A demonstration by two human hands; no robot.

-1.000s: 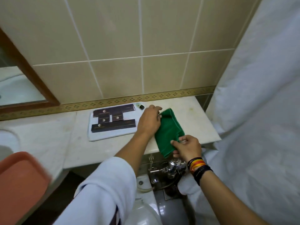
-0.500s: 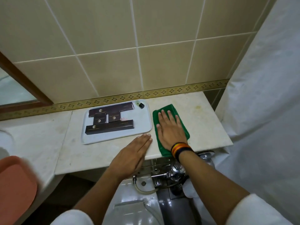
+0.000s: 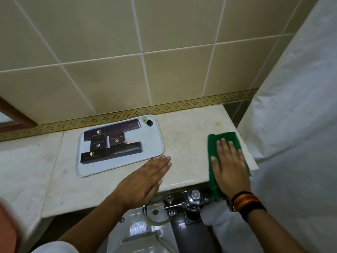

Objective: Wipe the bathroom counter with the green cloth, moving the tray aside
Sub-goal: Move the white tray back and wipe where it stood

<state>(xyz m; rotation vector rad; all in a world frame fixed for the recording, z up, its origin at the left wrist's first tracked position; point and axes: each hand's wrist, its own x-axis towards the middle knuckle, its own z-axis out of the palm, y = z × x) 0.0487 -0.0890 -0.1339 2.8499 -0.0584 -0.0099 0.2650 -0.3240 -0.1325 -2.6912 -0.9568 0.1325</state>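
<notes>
Cloth (image 3: 213, 143) under my right hand (image 3: 228, 168), green, folded into a strip whose long axis runs from 6 to 12 o'clock, from the bench's (image 3: 186, 132) front lip toward the tiled wall (image 3: 164, 70). Its near end droops over the front edge above the chrome valve (image 3: 193, 198); its far end stops short of the patterned border strip (image 3: 164, 108). My right hand lies flat on it, fingers spread and pointing to 12, pressing rather than gripping. The cloth sits at the bench's 3 o'clock end, just beside the right edge, with the white curtain (image 3: 295, 125) hanging past that.

My left hand (image 3: 145, 179) rests flat on bare stone, released, holding nothing, fingertips aimed at 1 o'clock and just beside the tray's (image 3: 155, 145) near right corner; I cannot tell if they touch it.

The tray lies at 10 o'clock from the cloth, long axis 9 to 3 and slightly tilted, carrying dark boxes (image 3: 111, 152) and a small bottle (image 3: 147, 121). Open stone runs between tray and cloth, and more to the tray's 9 o'clock side.
</notes>
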